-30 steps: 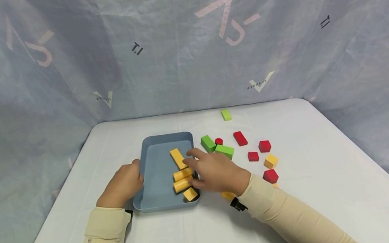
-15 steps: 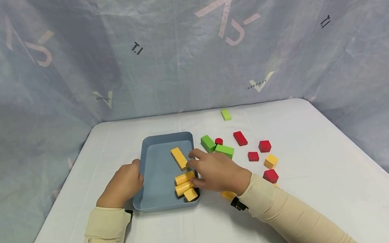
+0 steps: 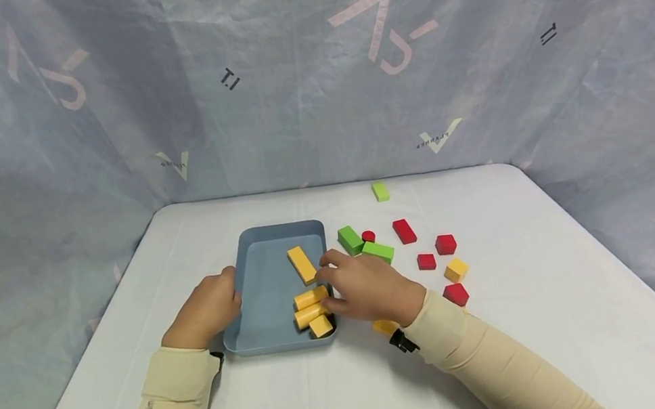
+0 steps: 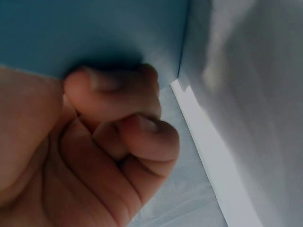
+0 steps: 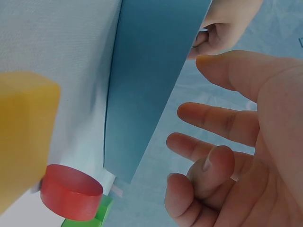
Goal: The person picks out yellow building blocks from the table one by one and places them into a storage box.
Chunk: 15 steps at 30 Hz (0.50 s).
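A shallow blue-grey tray (image 3: 262, 274) lies on the table. My left hand (image 3: 208, 308) grips its left wall, fingers curled against the blue side in the left wrist view. Inside the tray, along its right side, are a yellow rectangular block (image 3: 301, 265), two yellow cylinders (image 3: 310, 299) and a yellow cube (image 3: 321, 327). Over the right rim is my right hand (image 3: 368, 288), its fingertips close to the yellow block and cylinders. The right wrist view shows that hand with spread, relaxed fingers (image 5: 215, 123) and nothing held, above the tray's outer wall.
Right of the tray lie green blocks (image 3: 378, 253), a red cylinder (image 3: 368, 236), several red blocks (image 3: 404, 231) and a yellow cube (image 3: 455, 270). Another yellow piece (image 3: 385, 328) shows beneath my right wrist. A light green block (image 3: 380, 192) sits near the far edge, before a grey cloth backdrop.
The yellow pieces in the tray have shifted slightly right, and my right fingertips have drawn back slightly toward the right rim. My left hand keeps its place.
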Motion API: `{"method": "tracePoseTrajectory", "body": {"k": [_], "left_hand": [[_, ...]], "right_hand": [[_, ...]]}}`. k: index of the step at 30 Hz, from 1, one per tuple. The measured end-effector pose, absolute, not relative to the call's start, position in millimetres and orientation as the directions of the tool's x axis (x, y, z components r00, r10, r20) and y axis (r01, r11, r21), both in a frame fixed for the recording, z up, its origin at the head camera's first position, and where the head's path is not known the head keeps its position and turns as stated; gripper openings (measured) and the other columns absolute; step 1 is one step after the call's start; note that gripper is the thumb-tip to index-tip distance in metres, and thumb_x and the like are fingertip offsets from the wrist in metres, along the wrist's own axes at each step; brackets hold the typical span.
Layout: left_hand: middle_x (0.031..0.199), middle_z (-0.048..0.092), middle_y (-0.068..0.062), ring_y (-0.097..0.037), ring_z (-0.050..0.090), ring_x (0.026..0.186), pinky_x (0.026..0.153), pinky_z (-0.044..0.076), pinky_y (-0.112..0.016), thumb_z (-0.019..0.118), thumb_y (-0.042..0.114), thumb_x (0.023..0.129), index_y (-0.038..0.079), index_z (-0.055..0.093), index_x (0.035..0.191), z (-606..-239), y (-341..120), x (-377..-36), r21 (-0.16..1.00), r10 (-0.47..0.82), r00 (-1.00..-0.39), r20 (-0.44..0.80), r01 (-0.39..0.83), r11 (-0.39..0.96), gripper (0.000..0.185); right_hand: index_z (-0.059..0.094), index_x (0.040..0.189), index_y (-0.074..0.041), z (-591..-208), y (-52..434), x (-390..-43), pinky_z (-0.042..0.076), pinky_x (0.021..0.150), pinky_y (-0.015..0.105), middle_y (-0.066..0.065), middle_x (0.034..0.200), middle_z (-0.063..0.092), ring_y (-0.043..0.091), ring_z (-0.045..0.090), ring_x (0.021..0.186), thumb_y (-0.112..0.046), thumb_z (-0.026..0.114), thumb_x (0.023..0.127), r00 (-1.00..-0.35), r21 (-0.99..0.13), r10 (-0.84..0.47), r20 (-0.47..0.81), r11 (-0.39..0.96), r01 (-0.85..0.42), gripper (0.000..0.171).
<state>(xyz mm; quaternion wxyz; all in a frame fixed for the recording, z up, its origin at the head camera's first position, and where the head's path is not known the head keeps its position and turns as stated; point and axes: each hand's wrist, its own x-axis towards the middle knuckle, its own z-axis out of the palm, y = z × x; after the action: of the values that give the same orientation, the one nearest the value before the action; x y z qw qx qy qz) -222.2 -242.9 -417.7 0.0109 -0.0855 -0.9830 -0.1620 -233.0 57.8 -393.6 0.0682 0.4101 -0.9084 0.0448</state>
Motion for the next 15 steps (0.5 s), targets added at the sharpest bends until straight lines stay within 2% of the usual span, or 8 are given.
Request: {"method": "tracePoseTrajectory", "body": {"k": [10,15], "left_hand": [[0.092,0.07,-0.023,-0.022,0.062,0.073,0.063,0.052,-0.039,0.056,-0.001,0.096,-0.016,0.054,0.125,-417.7,-242.2,-222.9,0.315,0.168,-0.984,0.052,0.176,0.933,0.033],[0.09,0.07,-0.022,-0.022,0.062,0.073,0.063,0.053,-0.039,0.056,-0.001,0.096,-0.016,0.054,0.124,-418.4,-243.0,-223.0,0.319,0.163,-0.985,0.046,0.17,0.933,0.031]], "right_hand": [[0.072,0.127,-0.02,-387.1,60.8,-230.3,0.049,0.058,0.02,0.005,0.135,0.061,0.005,0.055,0.063,-0.044,0.071,0.096,-0.654,-0.043,-0.737,0.173,0.657,-0.752,0.039],[0.071,0.13,-0.022,-386.1,61.7,-229.4,0.053,0.062,0.022,0.004,0.136,0.061,0.007,0.059,0.067,-0.046,0.071,0.096,-0.669,-0.033,-0.728,0.151,0.673,-0.739,0.042]]}}
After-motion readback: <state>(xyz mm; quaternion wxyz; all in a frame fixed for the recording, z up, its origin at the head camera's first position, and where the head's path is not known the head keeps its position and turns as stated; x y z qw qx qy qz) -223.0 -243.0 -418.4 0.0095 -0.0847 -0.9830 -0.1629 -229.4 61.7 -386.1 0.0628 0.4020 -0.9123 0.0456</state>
